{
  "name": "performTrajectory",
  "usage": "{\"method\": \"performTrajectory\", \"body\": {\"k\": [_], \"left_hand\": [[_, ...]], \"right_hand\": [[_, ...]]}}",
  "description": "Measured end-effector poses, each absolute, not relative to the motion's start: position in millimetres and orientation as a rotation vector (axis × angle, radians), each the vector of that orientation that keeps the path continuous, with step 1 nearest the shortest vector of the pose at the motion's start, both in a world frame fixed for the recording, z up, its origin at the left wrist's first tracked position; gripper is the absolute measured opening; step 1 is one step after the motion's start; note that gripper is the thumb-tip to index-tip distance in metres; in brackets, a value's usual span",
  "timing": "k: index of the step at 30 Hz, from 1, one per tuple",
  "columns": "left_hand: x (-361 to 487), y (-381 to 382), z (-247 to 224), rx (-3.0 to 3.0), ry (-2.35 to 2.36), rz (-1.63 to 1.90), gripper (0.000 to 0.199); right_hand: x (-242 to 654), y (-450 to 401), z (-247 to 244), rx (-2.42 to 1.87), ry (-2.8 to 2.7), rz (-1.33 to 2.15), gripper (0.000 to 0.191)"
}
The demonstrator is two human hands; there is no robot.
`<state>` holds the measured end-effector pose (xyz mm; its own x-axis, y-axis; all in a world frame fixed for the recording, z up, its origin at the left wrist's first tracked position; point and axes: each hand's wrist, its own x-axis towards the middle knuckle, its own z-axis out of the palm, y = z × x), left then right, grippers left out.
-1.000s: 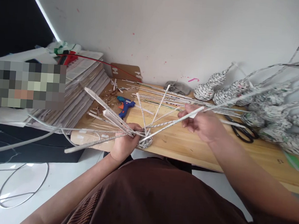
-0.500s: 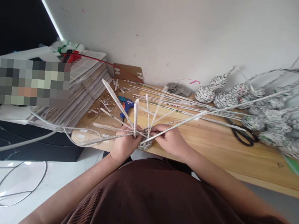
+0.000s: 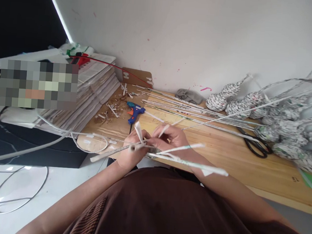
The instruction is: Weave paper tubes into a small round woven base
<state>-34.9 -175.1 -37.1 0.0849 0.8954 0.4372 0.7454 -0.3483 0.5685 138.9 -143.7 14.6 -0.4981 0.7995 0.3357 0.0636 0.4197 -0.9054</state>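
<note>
small woven paper piece (image 3: 151, 153), pale, grey-flecked, at the near edge of the table (image 3: 223, 153), mostly hidden by my 2 hands. white paper tubes (image 3: 182, 149) splay from it, 1 showing a hollow end. left hand (image 3: 133, 149): fingers clamped on the piece. right hand (image 3: 167, 136): fingers curled beside them; cannot tell what they pinch. woven gourd shapes (image 3: 224, 96) at right, insides hidden.

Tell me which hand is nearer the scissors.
Right. The right hand is to the left of the scissors, with a stretch of table between; the left hand is further left, beyond the right one.
</note>
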Motion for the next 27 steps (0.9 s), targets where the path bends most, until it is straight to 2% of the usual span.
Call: {"method": "performTrajectory", "body": {"k": [3,6,13,19,24,27], "left_hand": [[-32.9,-174.7,-40.6,2.212,1.717,1.087,0.01],[-31.6,-174.8,-40.5,2.23,1.748,1.05,0.009],[-30.9,-176.2,-43.4,2.165,1.689,1.096,0.008],[-28.6,-176.5,-45.5,2.138,1.686,1.133,0.01],[-28.2,-176.9,-45.1,2.113,1.602,1.187,0.007],[-27.1,-177.8,-47.2,2.024,1.565,1.238,0.007]], "right_hand": [[142.3,-147.2,9.2,-0.912,-1.751,0.975,0.015],[147.2,-148.3,-7.2,-1.058,-1.912,0.834,0.003],[152.1,-152.4,-29.1,-0.95,-2.195,0.49,0.019],[150.2,-146.8,-29.2,-0.838,-2.398,0.229,0.013],[149.9,-150.0,-34.8,-0.861,-2.399,0.274,0.014],[150.6,-151.7,-30.2,-1.027,-2.296,0.223,0.007]]}}
